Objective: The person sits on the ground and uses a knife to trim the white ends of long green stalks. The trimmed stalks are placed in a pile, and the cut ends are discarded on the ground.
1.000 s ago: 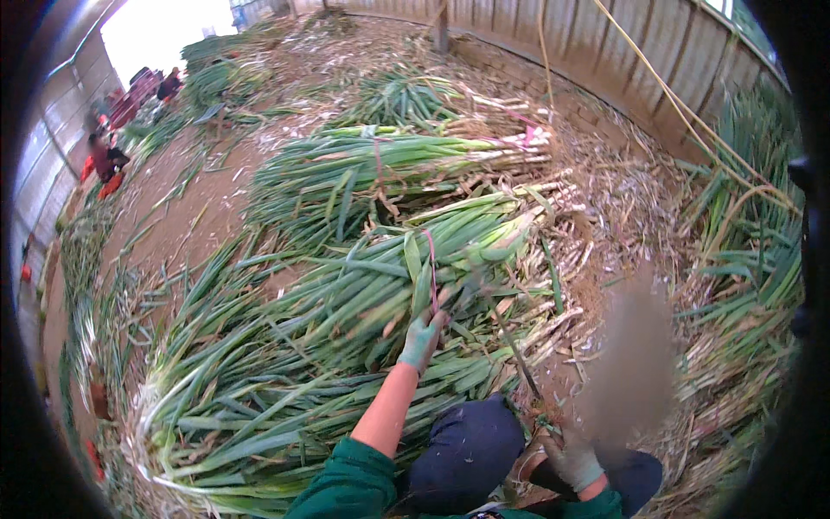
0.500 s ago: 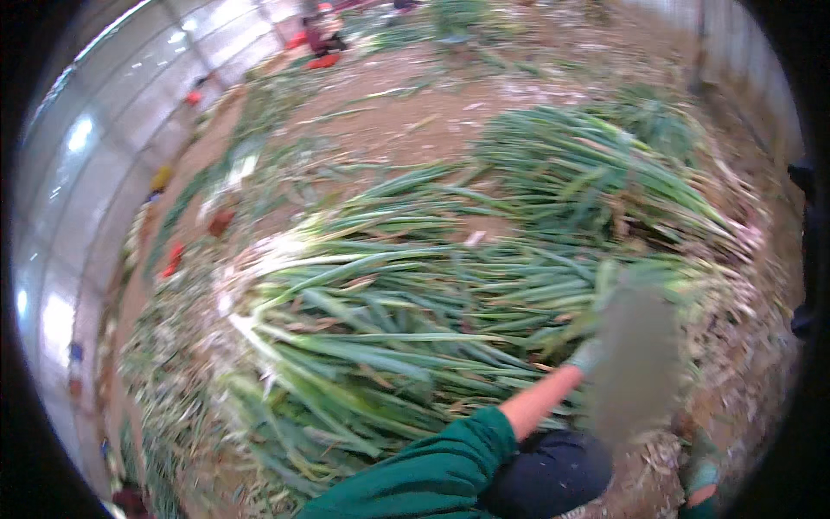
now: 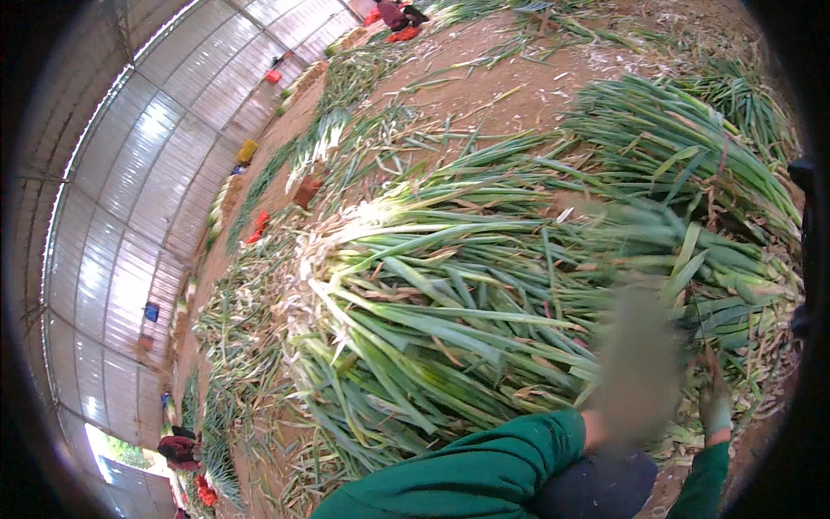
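Leek pile (image 3: 484, 285): green leaves, white stalk ends, tan dry wisps; sleeve (image 3: 484, 471) deep green; right hand (image 3: 716, 406) in pale grey-green glove; earth floor (image 3: 510, 86) reddish brown; greenhouse wall (image 3: 147, 173) translucent grey-white, ribbed; red crates (image 3: 402, 35) far off; yellow object (image 3: 247, 151) by wall

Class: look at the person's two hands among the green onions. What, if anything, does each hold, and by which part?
Left hand: hidden by a blur, cannot tell. Right hand: gloved, reaching into the green onion pile; any hold unclear.
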The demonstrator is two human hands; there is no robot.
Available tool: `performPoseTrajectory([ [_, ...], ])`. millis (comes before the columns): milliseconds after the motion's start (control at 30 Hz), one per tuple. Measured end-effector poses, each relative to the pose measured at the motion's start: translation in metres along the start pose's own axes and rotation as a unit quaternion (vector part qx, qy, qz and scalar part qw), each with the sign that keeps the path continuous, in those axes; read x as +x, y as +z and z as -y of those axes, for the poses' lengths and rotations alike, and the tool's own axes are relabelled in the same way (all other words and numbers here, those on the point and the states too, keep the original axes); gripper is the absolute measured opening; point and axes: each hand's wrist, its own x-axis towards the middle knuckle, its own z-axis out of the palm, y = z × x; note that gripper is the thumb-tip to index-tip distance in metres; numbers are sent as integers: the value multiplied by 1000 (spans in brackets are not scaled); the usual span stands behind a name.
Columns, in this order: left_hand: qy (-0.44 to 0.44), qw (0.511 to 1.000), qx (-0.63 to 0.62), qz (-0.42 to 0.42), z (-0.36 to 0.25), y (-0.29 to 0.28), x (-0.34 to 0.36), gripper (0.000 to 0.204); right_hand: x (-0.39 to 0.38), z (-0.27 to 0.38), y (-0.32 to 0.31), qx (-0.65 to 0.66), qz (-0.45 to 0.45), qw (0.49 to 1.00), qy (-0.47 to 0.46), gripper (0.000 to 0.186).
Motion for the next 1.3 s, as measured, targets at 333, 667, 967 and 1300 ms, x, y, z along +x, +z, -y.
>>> performPoseTrajectory([
  [333,5,993,102,57,-72,-65,-74,31,-98,-7,-15,51,25,987,151,60],
  [667,152,983,22,-100,-128,-133,-42,21,-254,89,-67,233,-187,864,405,43],
  [967,141,891,411,-129,-154,-129,140,45,-143,40,5,697,-274,585,310,9],
  [1300,61,887,437,-134,-104,-117,164,57,-55,10,-13,791,-246,461,318,19],
])
